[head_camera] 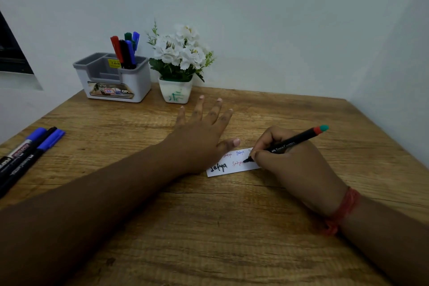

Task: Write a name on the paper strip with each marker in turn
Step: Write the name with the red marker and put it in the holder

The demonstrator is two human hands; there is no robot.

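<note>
A white paper strip [232, 167] lies on the wooden table [209, 227], with a name written on it several times in red, blue and black. My right hand [294, 165] grips a black marker [294, 144] with a red band and green end, its tip touching the strip. My left hand [202, 132] lies flat with spread fingers, its thumb and palm pressing on the strip's left part. Three markers [27, 153], two with blue caps and one black, lie at the table's left edge.
A grey and white pen holder [116, 79] with several markers [125, 51] stands at the back left. Beside it is a white pot of white flowers [178, 62]. White walls close off the back and right side.
</note>
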